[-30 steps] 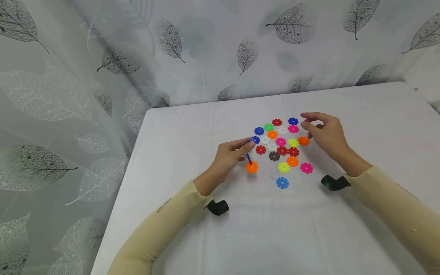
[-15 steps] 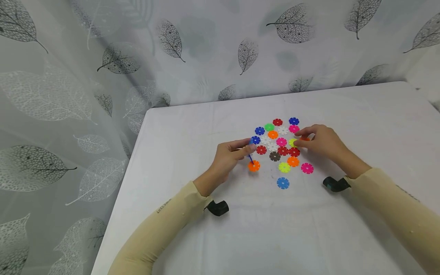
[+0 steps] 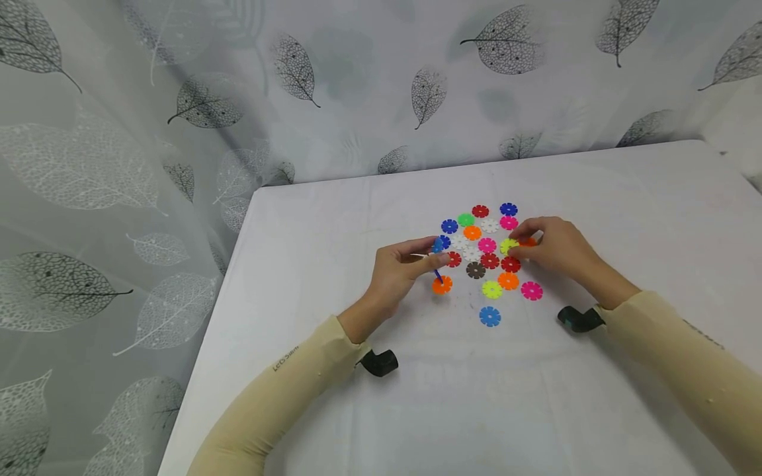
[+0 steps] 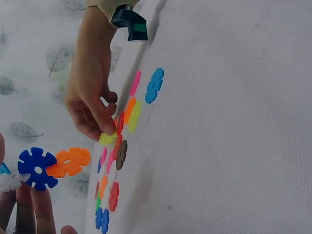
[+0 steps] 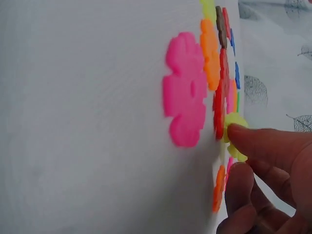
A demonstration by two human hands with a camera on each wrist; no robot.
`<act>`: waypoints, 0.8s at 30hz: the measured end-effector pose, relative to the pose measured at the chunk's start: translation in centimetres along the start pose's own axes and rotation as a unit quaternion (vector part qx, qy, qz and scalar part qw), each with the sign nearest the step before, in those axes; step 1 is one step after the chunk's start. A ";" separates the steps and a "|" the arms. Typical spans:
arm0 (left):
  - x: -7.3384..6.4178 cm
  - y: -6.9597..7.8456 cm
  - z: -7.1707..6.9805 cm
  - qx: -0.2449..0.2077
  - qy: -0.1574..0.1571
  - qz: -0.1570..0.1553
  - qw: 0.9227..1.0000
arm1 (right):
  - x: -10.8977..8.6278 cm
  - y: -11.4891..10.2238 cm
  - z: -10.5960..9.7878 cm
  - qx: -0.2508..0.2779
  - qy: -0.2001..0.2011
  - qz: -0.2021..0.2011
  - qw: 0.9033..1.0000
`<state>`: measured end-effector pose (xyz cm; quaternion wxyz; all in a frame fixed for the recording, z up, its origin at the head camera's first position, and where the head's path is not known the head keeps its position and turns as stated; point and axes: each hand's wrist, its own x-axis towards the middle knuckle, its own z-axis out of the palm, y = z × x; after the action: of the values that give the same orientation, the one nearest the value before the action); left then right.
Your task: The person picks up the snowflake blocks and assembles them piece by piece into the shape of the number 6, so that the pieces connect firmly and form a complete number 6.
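My left hand (image 3: 397, 272) holds a short chain of interlocking snowflake discs above the table. In the left wrist view the chain shows a white disc (image 4: 12, 182), a dark blue disc (image 4: 37, 170) and an orange disc (image 4: 72, 162); a sliver of light blue disc (image 4: 4, 168) shows at the edge. My right hand (image 3: 556, 246) pinches a yellow disc (image 5: 236, 119) between thumb and fingers at the right side of the loose discs. That disc stands tilted against the flat ones in the right wrist view, partly covered by the thumb.
Several loose discs lie flat between the hands, among them a brown one (image 3: 475, 270), a pink one (image 3: 532, 291) and a light blue one (image 3: 490, 317) nearest the front. A white cloth covers the table (image 3: 476, 410). Behind hangs a leaf-patterned curtain (image 3: 357, 79).
My right hand has come down and left from beside the far discs and taken hold of the yellow disc. The left hand's chain has shifted slightly right.
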<state>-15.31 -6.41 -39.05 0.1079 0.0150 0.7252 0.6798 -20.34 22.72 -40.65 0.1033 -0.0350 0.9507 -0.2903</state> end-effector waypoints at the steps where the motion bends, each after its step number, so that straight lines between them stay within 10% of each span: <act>1: 0.0 0.0 0.0 0.001 0.001 0.001 1.000 | 0.0 -0.1 0.0 0.004 0.003 -0.006 1.000; 10: -0.2 0.0 0.2 -0.002 0.005 0.001 1.000 | -0.5 -1.4 0.1 0.085 -0.017 -0.052 0.995; 24: -0.4 0.1 0.2 0.030 -0.017 0.013 0.999 | -2.3 -5.3 0.3 0.219 -0.011 -0.163 0.962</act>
<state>-14.93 -6.31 -38.89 0.1110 0.0397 0.7433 0.6585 -18.03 18.46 -37.53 0.0705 -0.1688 0.8441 -0.5040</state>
